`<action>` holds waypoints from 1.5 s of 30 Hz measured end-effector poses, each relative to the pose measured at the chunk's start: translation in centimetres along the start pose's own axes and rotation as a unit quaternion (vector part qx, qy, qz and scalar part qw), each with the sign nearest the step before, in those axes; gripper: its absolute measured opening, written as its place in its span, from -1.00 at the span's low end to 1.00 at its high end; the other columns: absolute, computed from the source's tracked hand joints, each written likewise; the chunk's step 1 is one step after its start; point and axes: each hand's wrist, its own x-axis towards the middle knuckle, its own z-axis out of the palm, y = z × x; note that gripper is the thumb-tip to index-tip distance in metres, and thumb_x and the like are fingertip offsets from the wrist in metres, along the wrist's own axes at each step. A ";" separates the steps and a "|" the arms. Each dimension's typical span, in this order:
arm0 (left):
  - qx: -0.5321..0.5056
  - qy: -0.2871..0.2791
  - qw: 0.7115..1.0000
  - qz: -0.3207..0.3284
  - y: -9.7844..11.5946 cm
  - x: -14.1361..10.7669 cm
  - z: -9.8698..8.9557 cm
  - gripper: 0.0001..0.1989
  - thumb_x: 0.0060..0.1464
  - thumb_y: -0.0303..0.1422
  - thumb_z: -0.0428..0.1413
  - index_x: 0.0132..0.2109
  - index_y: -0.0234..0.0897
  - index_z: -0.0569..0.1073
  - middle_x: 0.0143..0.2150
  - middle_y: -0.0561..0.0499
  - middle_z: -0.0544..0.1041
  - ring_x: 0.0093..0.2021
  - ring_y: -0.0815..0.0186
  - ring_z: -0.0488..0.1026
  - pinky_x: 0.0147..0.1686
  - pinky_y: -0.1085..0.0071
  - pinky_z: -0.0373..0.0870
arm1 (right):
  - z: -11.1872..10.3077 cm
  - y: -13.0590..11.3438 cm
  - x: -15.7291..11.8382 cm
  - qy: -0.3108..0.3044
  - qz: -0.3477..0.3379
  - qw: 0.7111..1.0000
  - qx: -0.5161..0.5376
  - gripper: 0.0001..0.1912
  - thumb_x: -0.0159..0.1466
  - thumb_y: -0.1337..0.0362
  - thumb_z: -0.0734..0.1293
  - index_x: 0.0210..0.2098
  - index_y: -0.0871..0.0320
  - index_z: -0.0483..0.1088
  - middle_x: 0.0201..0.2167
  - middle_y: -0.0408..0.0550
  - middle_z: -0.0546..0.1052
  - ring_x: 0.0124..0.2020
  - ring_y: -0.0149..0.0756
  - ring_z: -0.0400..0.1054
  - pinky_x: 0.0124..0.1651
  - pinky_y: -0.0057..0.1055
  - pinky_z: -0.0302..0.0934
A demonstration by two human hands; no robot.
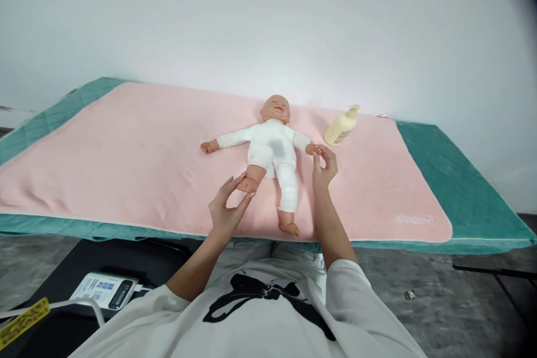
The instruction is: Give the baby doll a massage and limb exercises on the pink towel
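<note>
1. Baby doll [272, 137] lay face up on the pink mat [146, 140], head away from the wearer.
2. Left hand [224, 210] held the doll's right foot [248, 184] between half-spread thumb and fingers.
3. Right hand [325, 172] pinched the doll's left hand [312, 149], fingertips nearly together.
4. Cream pump bottle [340, 128] sat on the mat near the right hand, pump fitted; its contents could not be seen.

Smooth plastic on matt cloth
Doll [274, 148]: plastic-looking head [276, 110] with a soft sheen, matt cloth body [260, 154]. Bottle [340, 127]: smooth plastic. Mat [146, 145]: soft, matt cloth. Cover [459, 173]: quilted, velvety cloth.
</note>
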 end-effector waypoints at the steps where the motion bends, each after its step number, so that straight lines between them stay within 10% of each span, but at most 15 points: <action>1: 0.004 0.001 1.000 -0.001 -0.1 -0.2 -0.1 -0.56 0.09 -0.25 0.25 0.10 -0.25 0.46 0.04 -0.09 0.58 0.04 0.15 0.55 0.14 0.14 0.47 | -0.2 0.1 0.3 0.017 0.040 0.999 0.005 -0.65 0.28 0.09 0.30 -0.02 0.13 0.43 -0.05 0.03 0.54 0.00 -0.24 0.46 0.10 -0.19 0.38; 15: -0.040 -0.011 0.999 -0.012 -3.1 -6.5 -2.6 -0.57 0.03 -0.39 0.27 0.09 -0.21 0.49 0.02 -0.10 0.59 0.13 0.06 0.49 0.14 0.07 0.47 | -2.5 7.5 2.3 0.047 0.312 0.948 0.042 -0.51 0.14 0.02 0.35 -0.05 0.20 0.31 -0.09 0.07 0.47 -0.08 -0.25 0.45 -0.01 -0.23 0.40; 23: 0.019 0.000 0.999 -0.041 -4.0 -10.1 -3.6 -0.73 0.05 -0.32 0.25 -0.07 -0.24 0.54 -0.15 -0.11 0.64 0.04 0.07 0.55 -0.02 0.18 0.59 | -2.7 8.8 2.2 0.045 0.301 0.951 0.049 -0.62 0.14 0.11 0.36 -0.12 0.20 0.34 -0.16 0.02 0.49 -0.13 -0.28 0.45 0.04 -0.20 0.35; 45: 0.136 0.003 0.988 0.069 -5.8 -10.5 -4.0 -0.76 0.09 -0.38 0.21 -0.06 -0.20 0.51 -0.23 -0.02 0.64 0.02 0.07 0.56 0.07 0.03 0.52 | -2.5 7.2 2.2 0.061 0.303 0.949 0.067 -0.67 0.18 0.15 0.33 -0.14 0.21 0.37 -0.15 0.03 0.49 -0.11 -0.27 0.45 0.00 -0.24 0.39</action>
